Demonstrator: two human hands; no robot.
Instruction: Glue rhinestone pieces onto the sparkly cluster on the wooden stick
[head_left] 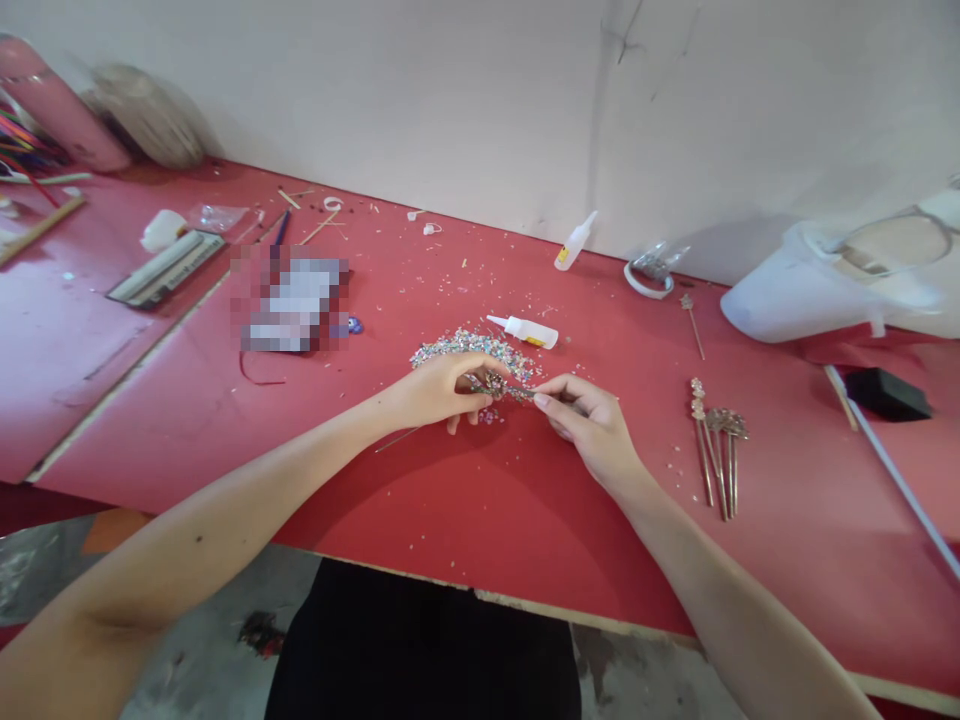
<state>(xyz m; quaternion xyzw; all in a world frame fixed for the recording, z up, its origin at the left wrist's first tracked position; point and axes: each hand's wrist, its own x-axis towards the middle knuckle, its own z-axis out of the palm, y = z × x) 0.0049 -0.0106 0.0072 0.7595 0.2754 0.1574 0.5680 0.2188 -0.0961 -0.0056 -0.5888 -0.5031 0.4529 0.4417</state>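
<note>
My left hand (442,390) is closed around the ornate head of a metal hairpin (493,384), over the near side of a pile of small multicoloured beads (472,345). To its right, my right hand (581,410) pinches a thin dark tool or stick (521,392) whose tip points at the hairpin head; fingers hide part of both. A glue bottle (532,332) lies on its side just behind the beads. Several finished-looking hairpins (716,450) rest on the red table (480,500) to the right.
Against the wall lie a second glue bottle (575,242) and a tape roll (649,278). A white bucket (787,285) and a black block (889,394) are at the right. On the left are a partly blurred packet (292,305), a ruler-like pack (166,268) and a pink bottle (64,105).
</note>
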